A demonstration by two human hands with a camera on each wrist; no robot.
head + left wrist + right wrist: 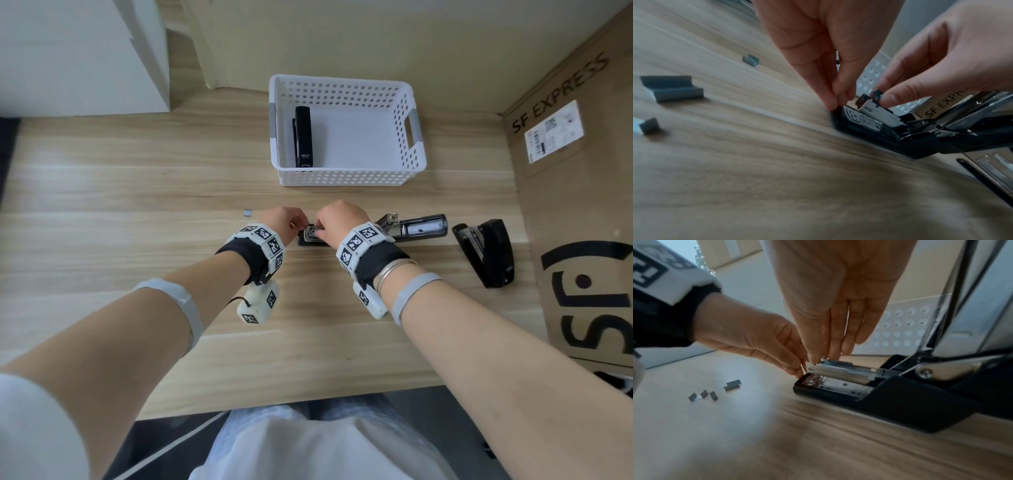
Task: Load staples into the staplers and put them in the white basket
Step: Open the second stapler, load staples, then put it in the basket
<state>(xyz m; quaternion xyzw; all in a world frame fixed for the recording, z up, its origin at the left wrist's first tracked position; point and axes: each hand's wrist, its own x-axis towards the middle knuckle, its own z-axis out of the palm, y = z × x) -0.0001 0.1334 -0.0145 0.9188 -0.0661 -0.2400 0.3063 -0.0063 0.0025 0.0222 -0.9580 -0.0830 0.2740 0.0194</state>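
A black stapler [418, 229] lies flipped open on the wooden table, its lid folded out to the right. My left hand [835, 102] pinches its fingertips at the front rim of the stapler's base [830, 395]. My right hand [878, 97] pinches the front end of the raised metal staple channel [840, 368]. Grey staple strips [672, 88] lie loose on the table left of the stapler. The white basket [346, 176] stands just behind my hands, with one shut black stapler [303, 137] lying along its left side. Whether either hand holds staples is hidden.
Another black stapler [489, 250] lies partly open at the right. A tall cardboard box [582, 205] stands along the table's right edge. A small staple piece [247, 212] lies left of my left hand, with more short pieces [702, 395] nearby.
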